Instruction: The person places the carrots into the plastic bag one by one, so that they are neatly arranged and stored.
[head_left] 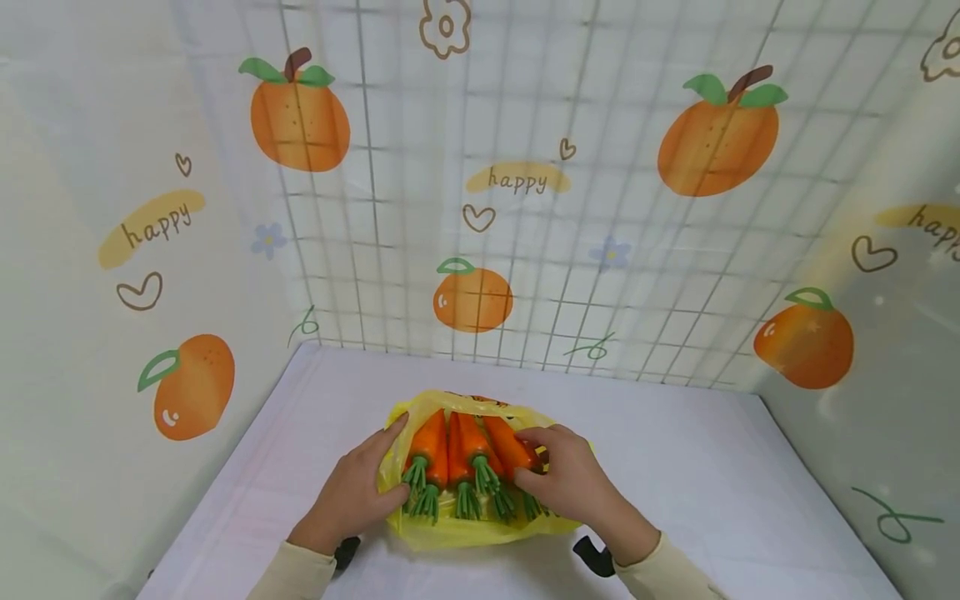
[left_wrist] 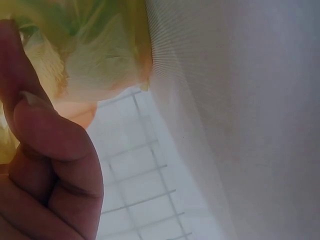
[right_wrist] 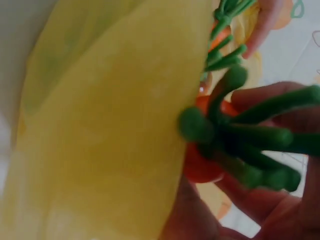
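An open yellow plastic bag (head_left: 438,537) lies on the table with several orange carrots (head_left: 430,437) inside, their green stem ends toward me. At its left side, my left hand (head_left: 352,496) holds the bag's edge, thumb beside the green stems. The left wrist view has the fingers (left_wrist: 55,132) against the yellow film. My right hand (head_left: 573,475) grips the rightmost carrot (head_left: 510,443) near its top, thumb and fingers on either side. Close up in the right wrist view, green stems (right_wrist: 250,135) stick out past that hand, and the bag wall hides part of the carrot.
The white tabletop (head_left: 675,467) extends around the bag. Behind it stands a wire grid (head_left: 540,333) covered by a pale sheet printed with oranges, and similar sheets hang at both sides. Dark straps (head_left: 594,557) show by both wrists.
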